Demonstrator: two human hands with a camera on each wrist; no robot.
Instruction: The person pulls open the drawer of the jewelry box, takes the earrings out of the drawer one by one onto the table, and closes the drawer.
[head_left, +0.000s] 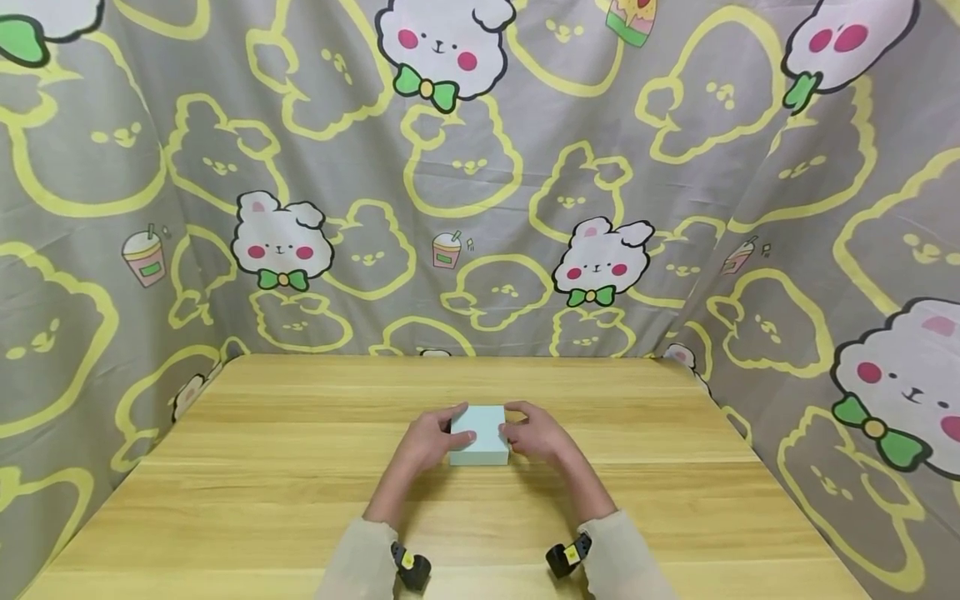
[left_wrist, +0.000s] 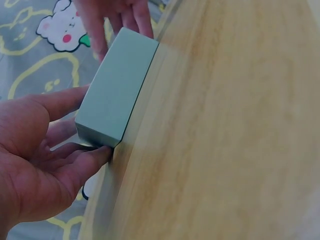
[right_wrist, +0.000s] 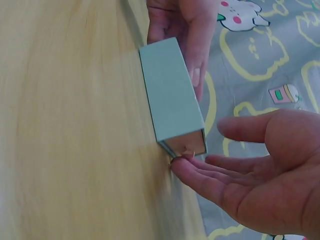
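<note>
A small mint-green box lies on the wooden table in front of me, between both hands. My left hand holds its left end, the thumb laid over the top and a fingertip low at the end, as the left wrist view shows. At the opposite end is my right hand. In the right wrist view that end has a brownish panel with a small ribbon tab at its lower edge. The right fingertips are right at this tab, while the thumb stands apart from the box.
The wooden table stretches around the box on all sides. A grey curtain with yellow outlines and white rabbit heads hangs behind the table and along both sides. Black wrist cameras sit on both light sleeves.
</note>
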